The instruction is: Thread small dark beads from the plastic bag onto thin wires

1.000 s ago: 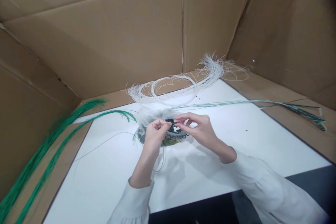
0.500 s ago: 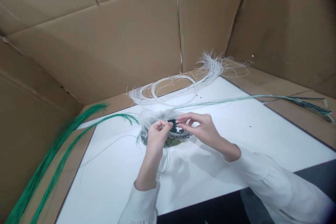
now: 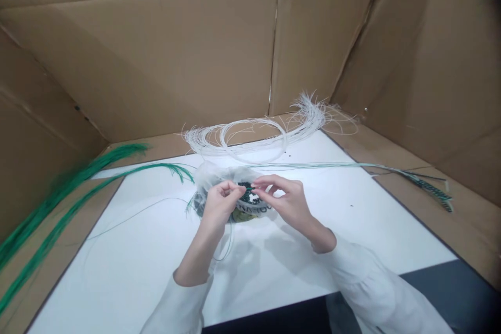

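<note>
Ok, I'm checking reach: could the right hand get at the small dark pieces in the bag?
Likely yes: the right hand is right at the open bag, where the dark pieces show uncovered.

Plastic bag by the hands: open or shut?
Open. The translucent plastic bag has its mouth spread, and dark bead-like pieces show inside. How full it is, I cannot tell.

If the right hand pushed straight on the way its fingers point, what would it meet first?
Most likely the left hand, facing it over the plastic bag, though depth is unclear in this single view.
</note>
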The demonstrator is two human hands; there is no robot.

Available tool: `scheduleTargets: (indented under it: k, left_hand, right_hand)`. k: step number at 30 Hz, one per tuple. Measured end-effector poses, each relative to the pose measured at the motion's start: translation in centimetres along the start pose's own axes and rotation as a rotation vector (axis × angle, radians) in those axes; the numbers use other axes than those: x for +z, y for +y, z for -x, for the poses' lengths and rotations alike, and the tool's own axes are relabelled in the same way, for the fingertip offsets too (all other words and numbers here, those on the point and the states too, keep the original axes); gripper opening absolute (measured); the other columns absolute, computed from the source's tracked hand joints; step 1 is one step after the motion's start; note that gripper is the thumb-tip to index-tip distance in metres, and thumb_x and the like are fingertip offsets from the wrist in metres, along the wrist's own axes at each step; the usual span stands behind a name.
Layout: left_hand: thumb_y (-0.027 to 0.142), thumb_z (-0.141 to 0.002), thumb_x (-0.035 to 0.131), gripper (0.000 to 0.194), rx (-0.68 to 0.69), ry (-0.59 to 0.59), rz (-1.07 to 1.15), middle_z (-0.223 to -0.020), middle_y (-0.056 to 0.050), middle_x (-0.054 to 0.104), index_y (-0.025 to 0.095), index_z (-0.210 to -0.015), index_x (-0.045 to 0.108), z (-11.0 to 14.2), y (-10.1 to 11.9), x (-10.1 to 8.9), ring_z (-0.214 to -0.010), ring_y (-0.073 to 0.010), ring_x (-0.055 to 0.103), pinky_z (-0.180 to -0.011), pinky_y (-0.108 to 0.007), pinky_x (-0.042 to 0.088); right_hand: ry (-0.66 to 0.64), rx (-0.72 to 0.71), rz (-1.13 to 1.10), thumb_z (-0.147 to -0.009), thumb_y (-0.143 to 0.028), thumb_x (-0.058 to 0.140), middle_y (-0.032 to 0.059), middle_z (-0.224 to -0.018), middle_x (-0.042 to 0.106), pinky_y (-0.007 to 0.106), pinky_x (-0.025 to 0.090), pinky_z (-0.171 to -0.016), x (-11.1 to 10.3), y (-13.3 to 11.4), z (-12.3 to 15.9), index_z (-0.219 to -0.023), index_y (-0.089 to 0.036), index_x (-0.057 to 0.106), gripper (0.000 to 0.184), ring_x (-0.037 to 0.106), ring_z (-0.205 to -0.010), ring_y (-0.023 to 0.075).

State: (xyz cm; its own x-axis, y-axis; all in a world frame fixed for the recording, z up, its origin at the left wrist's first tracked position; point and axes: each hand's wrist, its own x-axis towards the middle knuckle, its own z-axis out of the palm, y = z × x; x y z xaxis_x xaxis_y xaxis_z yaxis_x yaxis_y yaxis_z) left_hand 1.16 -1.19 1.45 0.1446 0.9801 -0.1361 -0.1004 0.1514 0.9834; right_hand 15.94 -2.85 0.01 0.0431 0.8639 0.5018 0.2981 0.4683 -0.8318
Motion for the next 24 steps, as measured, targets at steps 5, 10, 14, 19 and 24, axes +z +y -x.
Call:
scheduleTargets:
  k: [5, 10, 14, 19, 24]
  left_hand:
    - [0.033, -0.056, 0.067, 0.03, -0.01, -0.012, -0.01, -0.04, 0.01, 0.028, 0.015, -0.052, 0.044, 0.0, 0.0, 0.19, -0.039, -0.0021, 0.018, -0.04, -0.019, 0.01]
    - [0.034, -0.056, 0.067, 0.029, -0.007, -0.008, -0.01, -0.04, 0.011, 0.029, 0.015, -0.053, 0.045, -0.02, -0.02, 0.22, -0.039, -0.0024, 0.018, -0.041, -0.019, 0.011]
    - [0.033, -0.056, 0.066, 0.028, -0.013, -0.003, -0.013, -0.039, 0.011, 0.028, 0.016, -0.053, 0.045, 0.05, 0.08, 0.25, -0.038, -0.0026, 0.018, -0.041, -0.019, 0.012]
    - [0.033, -0.056, 0.066, 0.028, -0.011, 0.0, -0.006, -0.038, 0.011, 0.028, 0.016, -0.052, 0.045, 0.06, 0.26, 0.33, -0.038, -0.0023, 0.018, -0.041, -0.02, 0.012]
    - [0.032, -0.057, 0.066, 0.027, -0.012, 0.002, 0.001, -0.039, 0.011, 0.028, 0.015, -0.053, 0.045, 0.02, 0.19, 0.28, -0.037, -0.0019, 0.017, -0.041, -0.019, 0.012]
  right_hand:
    - [0.009, 0.0, -0.01, -0.07, -0.018, 0.065, 0.0025, -0.077, 0.07, 0.023, 0.049, -0.052, 0.02, 0.07, 0.05, -0.079, -0.02, 0.067, 0.009, 0.063, -0.063, 0.0132]
    - [0.014, -0.002, -0.013, -0.069, -0.017, 0.066, 0.0022, -0.077, 0.07, 0.022, 0.048, -0.052, -0.01, 0.18, 0.11, -0.078, -0.02, 0.067, 0.01, 0.062, -0.061, 0.0122]
    - [0.011, -0.002, -0.014, -0.069, -0.017, 0.066, 0.0025, -0.078, 0.07, 0.022, 0.048, -0.052, -0.03, 0.19, 0.13, -0.078, -0.02, 0.067, 0.01, 0.062, -0.062, 0.0124]
    - [0.016, 0.002, -0.013, -0.069, -0.017, 0.066, 0.0027, -0.078, 0.07, 0.022, 0.048, -0.052, 0.01, 0.04, 0.11, -0.077, -0.02, 0.067, 0.009, 0.062, -0.062, 0.0124]
    - [0.017, -0.001, -0.011, -0.069, -0.017, 0.066, 0.0022, -0.077, 0.07, 0.022, 0.048, -0.052, 0.02, 0.02, 0.07, -0.077, -0.02, 0.067, 0.009, 0.062, -0.061, 0.0122]
